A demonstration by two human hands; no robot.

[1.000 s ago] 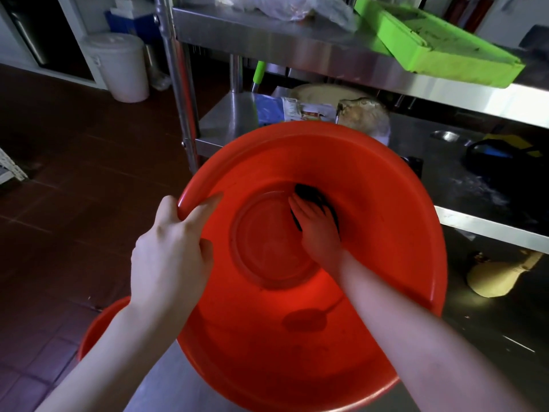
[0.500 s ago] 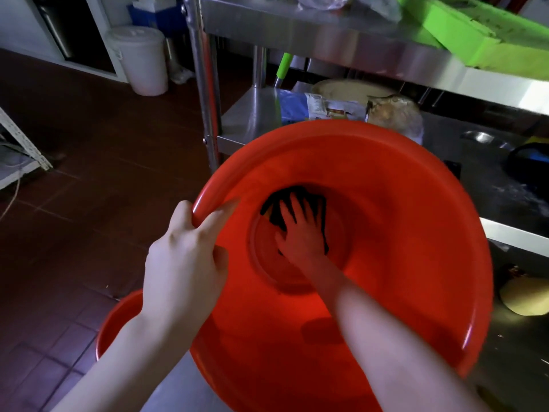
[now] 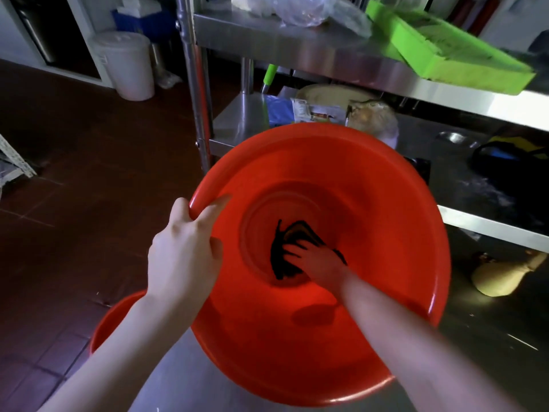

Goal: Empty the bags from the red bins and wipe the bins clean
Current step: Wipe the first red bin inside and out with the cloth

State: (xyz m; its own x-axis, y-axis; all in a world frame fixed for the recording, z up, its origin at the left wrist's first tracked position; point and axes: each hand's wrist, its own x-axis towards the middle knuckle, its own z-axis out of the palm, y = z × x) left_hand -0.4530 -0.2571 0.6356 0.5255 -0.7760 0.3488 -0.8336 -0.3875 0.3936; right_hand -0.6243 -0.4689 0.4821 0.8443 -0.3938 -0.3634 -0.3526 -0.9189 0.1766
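- Red bin (image 3: pixel 371 203), head view: it is tilted with its open mouth towards the camera. Its lower rim lies near the steel table (image 3: pixel 184 382) below the forearms, though I cannot tell if they touch.
- Edges: the bin's far rim rises beyond the right fingers and stands close in front of the lower shelf (image 3: pixel 237 126). That shelf's packets are just behind the rim. The upper shelf (image 3: pixel 297 46) overhangs further beyond, carrying a green tray (image 3: pixel 439 46) and a clear plastic bag (image 3: pixel 297 10).
- Open room: to the outer side of the left fingers there is only dark tiled floor (image 3: pixel 74 188). A white lidded bucket (image 3: pixel 127 63) stands well away at the wall.
- A second red bin (image 3: pixel 116 316) sits below the left wrist, partly hidden by the forearm and the first bin.
- Left hand (image 3: pixel 184 257): it grips the bin's left rim. The thumb lies inside the wall, and the fingers are curled over the lip to the outside, so they are closed round the edge.
- Right hand (image 3: pixel 320 263): it reaches deep into the bin. Its fingers are laid fairly straight and slightly spread on a black cloth (image 3: pixel 280 263), pressing it against the round bottom.
- The cloth spreads out past the fingertips, towards the left hand's side.
- This hand is blurred, so I cannot tell whether any fingertip hooks the fabric.
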